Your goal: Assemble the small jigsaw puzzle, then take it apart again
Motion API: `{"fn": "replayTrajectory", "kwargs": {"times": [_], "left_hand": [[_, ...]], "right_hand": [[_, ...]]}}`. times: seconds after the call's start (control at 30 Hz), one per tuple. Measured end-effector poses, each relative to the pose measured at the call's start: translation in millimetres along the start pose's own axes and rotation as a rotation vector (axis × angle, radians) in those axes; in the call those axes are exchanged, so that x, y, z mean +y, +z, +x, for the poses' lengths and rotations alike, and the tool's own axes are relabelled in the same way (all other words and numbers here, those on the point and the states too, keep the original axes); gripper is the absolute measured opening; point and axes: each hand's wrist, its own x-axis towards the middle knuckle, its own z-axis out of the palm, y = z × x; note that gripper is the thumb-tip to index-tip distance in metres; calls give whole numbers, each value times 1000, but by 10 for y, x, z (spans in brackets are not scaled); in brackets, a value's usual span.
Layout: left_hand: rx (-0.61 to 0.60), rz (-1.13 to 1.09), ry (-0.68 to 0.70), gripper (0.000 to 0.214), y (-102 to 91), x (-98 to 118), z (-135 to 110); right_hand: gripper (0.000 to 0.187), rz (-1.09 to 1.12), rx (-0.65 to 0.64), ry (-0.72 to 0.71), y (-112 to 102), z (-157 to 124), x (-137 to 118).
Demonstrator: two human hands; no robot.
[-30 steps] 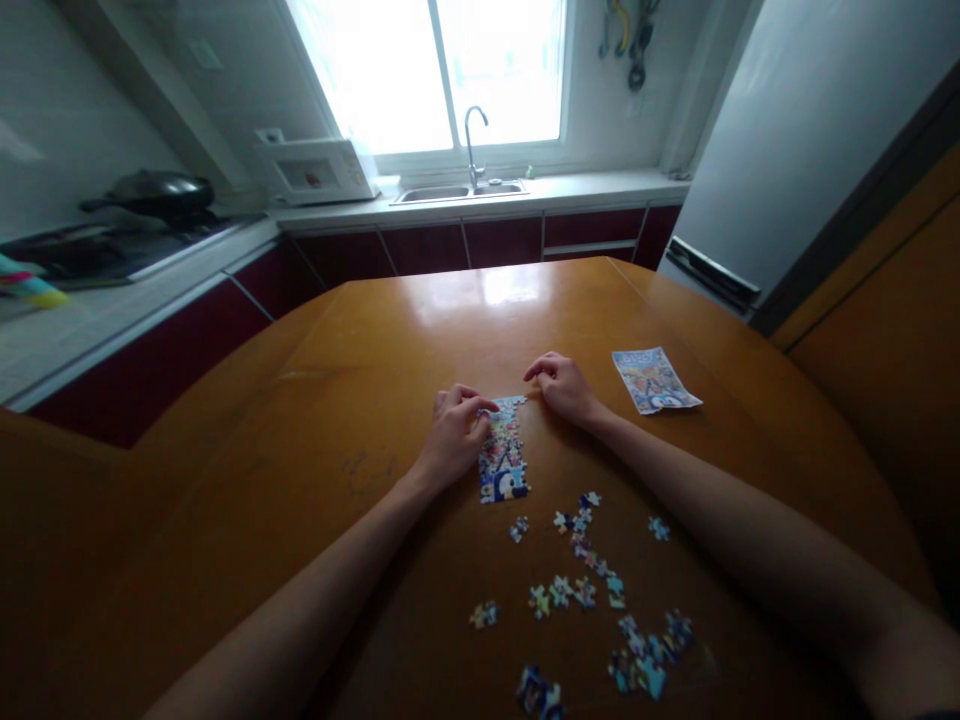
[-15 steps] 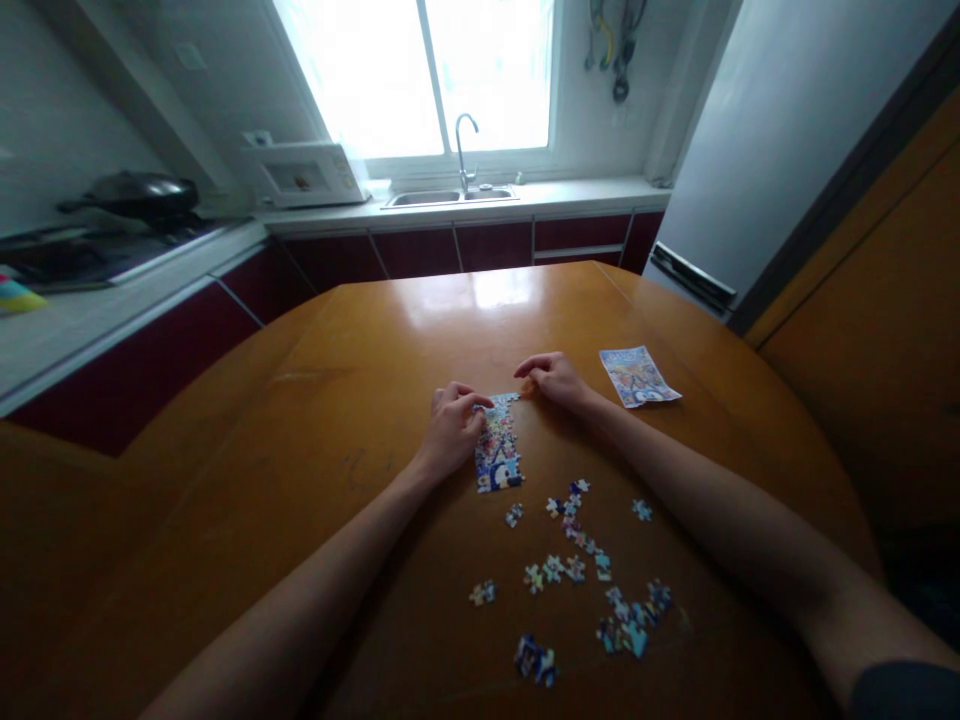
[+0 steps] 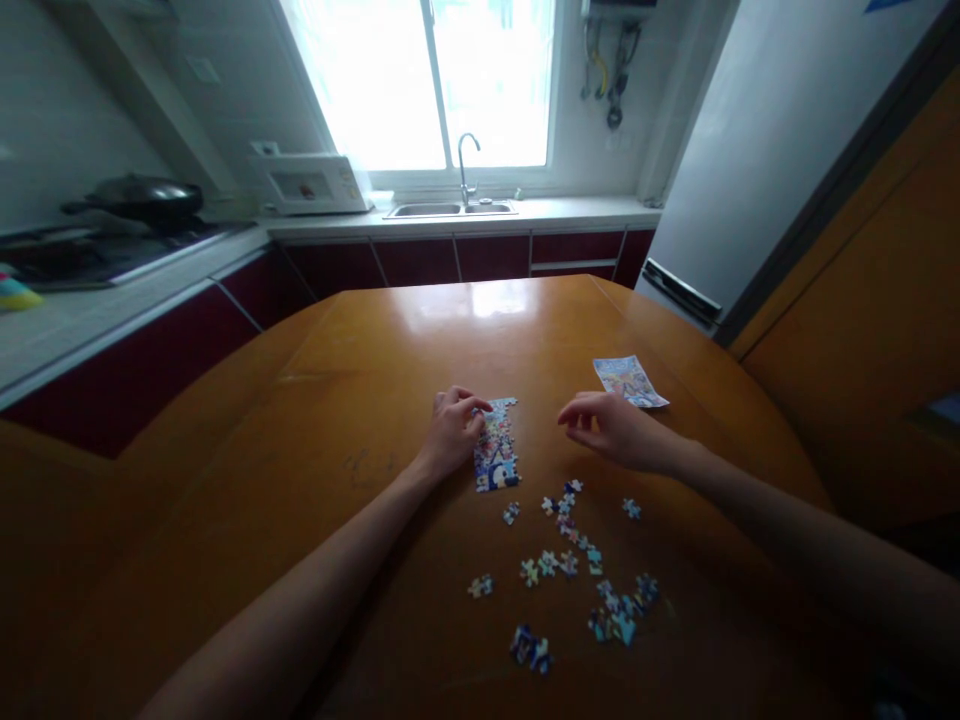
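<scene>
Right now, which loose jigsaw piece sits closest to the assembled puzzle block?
The small colourful cardboard piece just off the colourful assembled block's near right corner; all the rest lie farther off.

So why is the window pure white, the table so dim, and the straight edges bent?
Head view: the window is blown out white, leaving the room backlit and dim. Head view: it throws pale glare on the far end of the table. Head view: the wide lens bows the counter at left; the loose puzzle pieces look soft.
</scene>
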Motion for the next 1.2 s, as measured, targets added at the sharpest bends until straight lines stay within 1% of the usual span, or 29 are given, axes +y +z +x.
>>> {"fn": "replayTrajectory", "kwargs": {"times": [0.13,0.23,0.33,0.5,0.57,0.67,0.87,0.97,1.07,1.13,1.2], "left_hand": [[3,-3,0,22,0,8,-3],[5,-2,8,21,8,-4,-2],[9,6,8,21,17,-25,1],[4,2,12,21,14,-24,1],[3,0,9,21,5,-6,-1],[4,3,2,21,-4,17,-5],[4,-8,0,21,10,-6,-3],[1,-8,8,21,17,-18,-2],[3,-2,16,21,14,-16,-4],[1,2,24,21,12,-15,-6],[0,4,29,21,13,-21,-8]], "right_hand": [[16,-84,-110,107,-38,-566,140],[13,-89,-189,170,-88,-866,194],[14,-56,-214,213,-119,-1057,181],[19,1,-157,218,-78,-1209,158],[15,26,-139,224,-55,-1226,162],[9,43,-154,239,-36,-1220,153],[5,30,-162,278,-26,-1196,74],[7,43,-102,315,-30,-1147,62],[9,95,32,291,-47,-969,72],[11,171,116,258,-42,-763,81],[12,250,174,215,0,-510,94]]}}
